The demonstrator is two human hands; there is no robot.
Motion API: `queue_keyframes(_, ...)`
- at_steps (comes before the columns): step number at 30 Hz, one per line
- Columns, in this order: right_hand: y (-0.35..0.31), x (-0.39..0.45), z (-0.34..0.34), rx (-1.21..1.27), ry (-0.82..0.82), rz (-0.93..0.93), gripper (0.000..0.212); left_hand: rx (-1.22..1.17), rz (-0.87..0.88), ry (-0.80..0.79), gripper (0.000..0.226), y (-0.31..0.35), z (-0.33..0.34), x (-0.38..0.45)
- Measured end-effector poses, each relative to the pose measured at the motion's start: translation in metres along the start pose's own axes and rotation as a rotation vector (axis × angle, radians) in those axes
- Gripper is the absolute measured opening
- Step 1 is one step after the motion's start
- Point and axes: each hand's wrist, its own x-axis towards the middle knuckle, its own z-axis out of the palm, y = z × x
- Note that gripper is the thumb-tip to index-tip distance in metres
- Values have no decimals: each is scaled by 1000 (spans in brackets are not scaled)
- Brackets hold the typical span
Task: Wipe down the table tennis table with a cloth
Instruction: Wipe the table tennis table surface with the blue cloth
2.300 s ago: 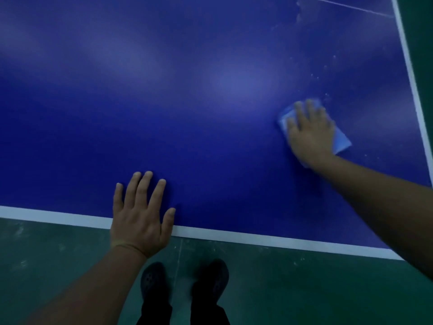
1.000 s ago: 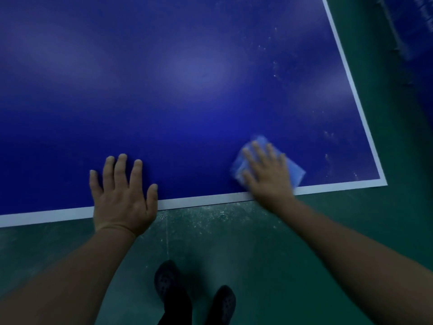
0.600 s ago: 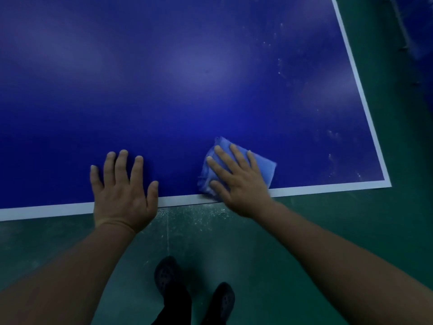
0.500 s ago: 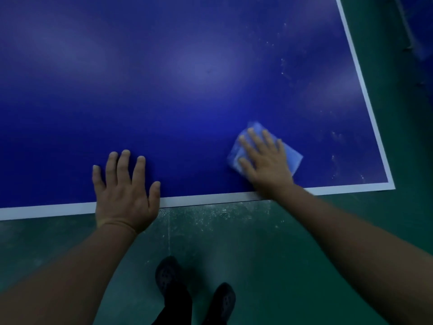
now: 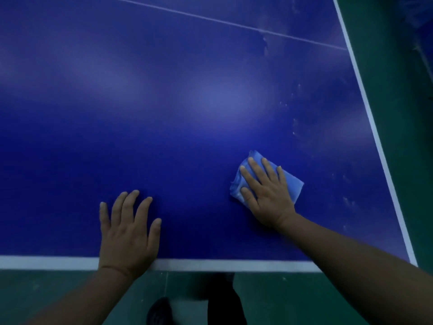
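The blue table tennis table (image 5: 187, 113) fills most of the head view, with white lines along its near and right edges. A folded light blue cloth (image 5: 294, 186) lies on it near the right corner. My right hand (image 5: 267, 191) presses flat on the cloth, fingers spread, covering its middle. My left hand (image 5: 127, 228) rests flat on the bare table by the near edge, fingers apart, holding nothing. Pale specks and smears dot the surface to the right of the cloth and up toward the thin white centre line (image 5: 234, 23).
A green floor (image 5: 304, 299) runs below the near edge and along the right side. My dark shoes and trouser leg (image 5: 225, 301) stand just under the near edge. Something dark blue shows at the top right corner.
My right hand has slid the cloth away from the near edge, farther onto the table. The view has tilted up, bringing the centre line into sight. My left hand stays planted.
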Motion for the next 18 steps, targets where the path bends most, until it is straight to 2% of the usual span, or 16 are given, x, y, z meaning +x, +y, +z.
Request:
queue_keyframes(8,55,123,-25,-60,-21,-286,59,-43,15,75,62,78,-6,164)
queue_keyframes(12,80,203,-39,-72,-23,-322,61,-64,-37,120,64,103,-5,251)
queue_keyframes(18,100,318,-58,-69,34,-352,59,-34,-142,146,64,100,6,292)
